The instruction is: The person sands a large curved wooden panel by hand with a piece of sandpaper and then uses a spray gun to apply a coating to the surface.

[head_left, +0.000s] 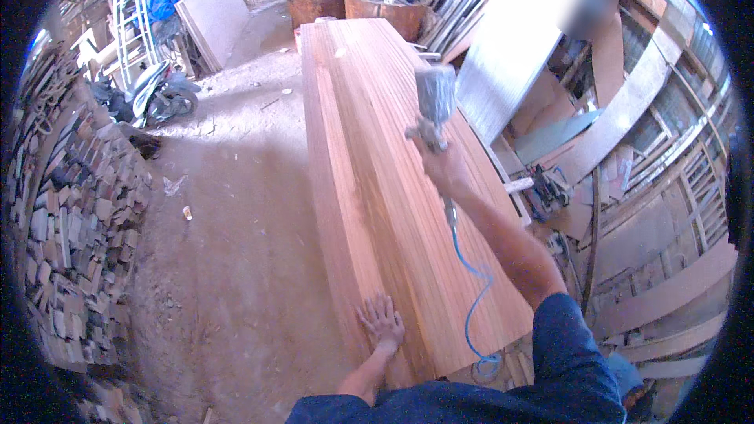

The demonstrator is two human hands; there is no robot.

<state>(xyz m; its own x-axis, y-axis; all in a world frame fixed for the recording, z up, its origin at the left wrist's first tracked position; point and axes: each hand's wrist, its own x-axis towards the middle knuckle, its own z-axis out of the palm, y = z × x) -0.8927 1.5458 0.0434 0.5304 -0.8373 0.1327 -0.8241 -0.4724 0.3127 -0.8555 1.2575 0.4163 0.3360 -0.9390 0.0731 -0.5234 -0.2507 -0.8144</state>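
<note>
A long reddish wooden panel (353, 149) stretches away in front of me, with bands of lighter and darker grain. My left hand (382, 322) lies flat on its near left part, fingers spread. Over the panel's right side my right hand (444, 165) is wrapped round a spray gun (428, 132) with a greyish cup (436, 92) on top. From the gun's handle a blue air hose (470, 267) hangs down and coils at the panel's near edge. The gun's trigger and my fingertips are hard to make out.
Stacked wood offcuts (78, 267) line the left side. A motorcycle (161, 94) and a white ladder (132, 23) stand at the far left. Big wooden blocks (385, 19) with cans on top are behind the panel. A pale board (510, 55) leans at the right among planks (628, 117).
</note>
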